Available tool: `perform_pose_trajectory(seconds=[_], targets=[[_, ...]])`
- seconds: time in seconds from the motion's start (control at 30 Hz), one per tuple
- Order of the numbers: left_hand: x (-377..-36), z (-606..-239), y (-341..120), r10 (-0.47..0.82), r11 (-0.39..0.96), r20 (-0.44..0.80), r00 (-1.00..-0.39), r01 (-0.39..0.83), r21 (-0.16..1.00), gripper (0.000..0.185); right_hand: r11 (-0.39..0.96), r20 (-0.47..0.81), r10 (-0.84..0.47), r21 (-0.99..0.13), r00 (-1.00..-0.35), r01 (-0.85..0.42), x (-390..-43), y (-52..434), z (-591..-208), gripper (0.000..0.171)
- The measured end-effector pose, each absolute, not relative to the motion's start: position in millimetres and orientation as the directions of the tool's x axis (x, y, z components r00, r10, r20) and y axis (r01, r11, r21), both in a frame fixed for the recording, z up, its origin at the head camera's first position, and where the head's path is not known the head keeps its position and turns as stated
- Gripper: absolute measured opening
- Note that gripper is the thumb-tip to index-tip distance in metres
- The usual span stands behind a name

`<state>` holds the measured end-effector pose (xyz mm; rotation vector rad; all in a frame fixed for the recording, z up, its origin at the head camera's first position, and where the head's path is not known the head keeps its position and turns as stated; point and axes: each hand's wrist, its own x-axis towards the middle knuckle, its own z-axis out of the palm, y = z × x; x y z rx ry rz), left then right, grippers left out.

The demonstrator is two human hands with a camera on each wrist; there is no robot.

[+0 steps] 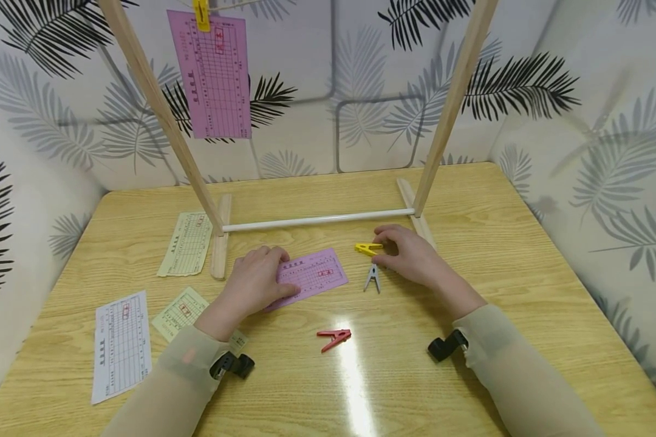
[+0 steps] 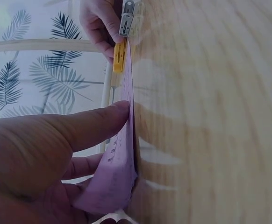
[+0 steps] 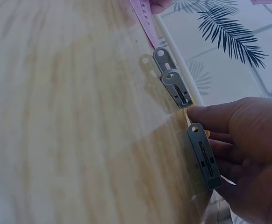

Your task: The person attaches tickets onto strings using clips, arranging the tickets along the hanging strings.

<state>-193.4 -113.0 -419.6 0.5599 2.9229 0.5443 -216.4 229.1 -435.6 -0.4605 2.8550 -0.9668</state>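
A purple printed slip (image 1: 317, 274) lies low over the table in front of the rack. My left hand (image 1: 256, 278) pinches its left end, with the thumb (image 2: 101, 120) on top and the fingers partly hidden behind the paper. To the right, thumb and fingertips of my right hand (image 1: 410, 255) pinch one end of a yellow clothespin (image 1: 365, 248). Just in front of those fingertips sits a grey clothespin (image 1: 373, 279), its legs spread toward me; it looms large in the right wrist view. A red clothespin (image 1: 334, 340) lies nearer to me.
Behind the hands stands a wooden rack with a white crossbar (image 1: 317, 220). From its string a purple slip (image 1: 218, 79) hangs by a yellow clothespin (image 1: 201, 15). On the left lie a white slip (image 1: 121, 346) and pale green slips (image 1: 188, 243), one partly under my left arm.
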Motion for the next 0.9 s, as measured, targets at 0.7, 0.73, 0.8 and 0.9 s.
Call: perform_pose_trajectory(seconds=[0.7, 0.73, 0.8, 0.9], targets=[[-194.8, -421.8, -113.6, 0.399, 0.844, -0.012, -0.917, 0.363, 0.395, 0.025, 0.737, -0.024, -0.180, -0.665, -0.983, -0.119, -213.3, 230.4, -429.9, 0.043], [-194.6, -421.7, -113.7, 0.403, 0.843, -0.009, -0.915, 0.367, 0.393, 0.023, 0.733, -0.022, -0.178, -0.670, -0.984, -0.118, -213.2, 230.6, -429.9, 0.044], [-194.3, -421.3, -113.9, 0.410, 0.840, -0.004, -0.912, 0.376, 0.391, 0.021, 0.728, -0.016, -0.176, -0.676, -0.984, -0.119, -213.4, 231.2, -430.4, 0.044], [-194.0, -420.3, -114.3, 0.413, 0.839, -0.005, -0.911, 0.378, 0.392, 0.019, 0.716, -0.006, -0.174, -0.687, -0.985, -0.122, -213.4, 231.6, -430.6, 0.044]])
